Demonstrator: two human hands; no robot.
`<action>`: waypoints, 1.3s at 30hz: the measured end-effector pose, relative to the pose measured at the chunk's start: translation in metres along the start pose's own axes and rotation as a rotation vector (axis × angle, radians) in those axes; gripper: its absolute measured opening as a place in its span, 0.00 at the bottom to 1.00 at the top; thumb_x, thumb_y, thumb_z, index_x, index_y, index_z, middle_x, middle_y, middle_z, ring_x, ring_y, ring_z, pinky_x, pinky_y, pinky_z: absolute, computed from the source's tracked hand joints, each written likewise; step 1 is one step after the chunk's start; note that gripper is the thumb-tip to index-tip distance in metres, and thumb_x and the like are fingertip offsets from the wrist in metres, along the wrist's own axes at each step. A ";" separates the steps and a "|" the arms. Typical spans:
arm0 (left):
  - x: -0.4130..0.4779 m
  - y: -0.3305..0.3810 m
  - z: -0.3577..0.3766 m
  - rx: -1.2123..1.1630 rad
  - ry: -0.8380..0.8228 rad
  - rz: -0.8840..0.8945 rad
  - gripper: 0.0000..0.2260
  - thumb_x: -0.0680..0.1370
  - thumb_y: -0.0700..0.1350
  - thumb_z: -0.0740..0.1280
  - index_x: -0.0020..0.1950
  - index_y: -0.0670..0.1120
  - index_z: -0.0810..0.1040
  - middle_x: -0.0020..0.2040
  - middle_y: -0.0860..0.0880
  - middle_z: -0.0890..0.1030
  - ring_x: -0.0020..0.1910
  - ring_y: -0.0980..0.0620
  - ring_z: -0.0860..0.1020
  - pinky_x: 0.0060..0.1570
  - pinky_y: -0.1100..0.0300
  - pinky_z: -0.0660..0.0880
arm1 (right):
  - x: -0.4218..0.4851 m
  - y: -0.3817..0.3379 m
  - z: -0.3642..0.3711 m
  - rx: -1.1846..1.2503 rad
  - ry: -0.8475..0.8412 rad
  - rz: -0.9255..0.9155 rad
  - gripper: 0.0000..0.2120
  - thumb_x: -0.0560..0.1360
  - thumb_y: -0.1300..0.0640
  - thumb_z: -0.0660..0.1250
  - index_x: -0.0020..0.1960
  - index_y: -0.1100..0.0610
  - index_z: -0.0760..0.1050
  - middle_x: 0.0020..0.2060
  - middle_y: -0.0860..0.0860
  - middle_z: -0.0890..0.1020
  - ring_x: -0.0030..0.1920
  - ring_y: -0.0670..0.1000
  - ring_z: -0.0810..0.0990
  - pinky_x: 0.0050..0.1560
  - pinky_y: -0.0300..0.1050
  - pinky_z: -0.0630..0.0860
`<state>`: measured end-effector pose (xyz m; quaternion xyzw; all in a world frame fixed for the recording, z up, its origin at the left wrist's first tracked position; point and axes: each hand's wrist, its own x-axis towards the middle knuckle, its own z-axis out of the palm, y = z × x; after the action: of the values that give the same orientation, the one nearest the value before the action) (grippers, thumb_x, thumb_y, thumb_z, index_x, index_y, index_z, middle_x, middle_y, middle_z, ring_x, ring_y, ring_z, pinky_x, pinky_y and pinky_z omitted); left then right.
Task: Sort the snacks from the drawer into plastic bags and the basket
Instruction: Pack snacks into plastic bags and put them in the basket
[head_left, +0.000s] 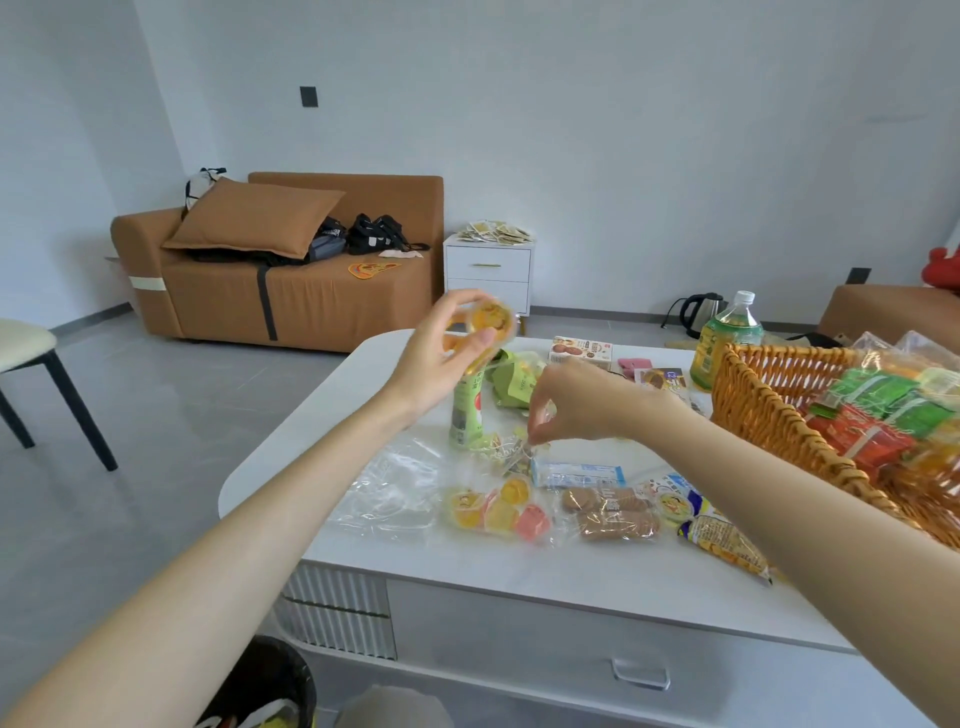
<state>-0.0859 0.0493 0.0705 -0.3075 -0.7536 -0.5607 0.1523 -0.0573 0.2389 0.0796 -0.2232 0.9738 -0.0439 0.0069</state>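
Pinching the plastic bag (506, 454) open, the right hand (587, 402) should widen it for the left hand (436, 358) gripping jelly cups (491, 319).

Bare-armed on both sides: left forearm (291, 467) and right forearm (779, 483) uncovered all the way across the white table (363, 374) and past its near edge. Left hand (441, 358) and right hand (582, 405) likewise bare, slim-fingered. Below the table's near left corner, a pale beige rounded patch (395, 706), maybe a clothed knee; cannot tell.
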 end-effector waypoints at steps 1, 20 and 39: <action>0.006 -0.002 0.007 0.022 -0.067 -0.017 0.12 0.79 0.42 0.66 0.62 0.48 0.71 0.60 0.51 0.75 0.60 0.55 0.74 0.52 0.60 0.77 | -0.003 0.002 0.003 -0.003 0.020 0.010 0.09 0.71 0.48 0.74 0.49 0.51 0.84 0.47 0.49 0.82 0.47 0.49 0.79 0.53 0.50 0.78; 0.005 -0.039 0.010 0.699 -0.490 -0.081 0.16 0.74 0.51 0.72 0.60 0.51 0.78 0.52 0.50 0.80 0.51 0.51 0.78 0.51 0.56 0.74 | -0.014 0.018 0.037 -0.276 0.456 -0.077 0.10 0.80 0.49 0.62 0.53 0.48 0.82 0.51 0.46 0.84 0.58 0.52 0.75 0.65 0.49 0.58; -0.032 -0.009 0.024 0.783 -0.101 0.012 0.10 0.78 0.45 0.67 0.59 0.50 0.79 0.56 0.52 0.81 0.57 0.48 0.76 0.57 0.49 0.72 | -0.050 0.048 0.037 0.499 0.586 0.228 0.05 0.77 0.56 0.67 0.50 0.49 0.80 0.42 0.38 0.80 0.43 0.43 0.79 0.43 0.43 0.76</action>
<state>-0.0640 0.0604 0.0379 -0.2577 -0.9151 -0.2143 0.2240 -0.0319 0.3009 0.0377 -0.0831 0.9124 -0.3400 -0.2120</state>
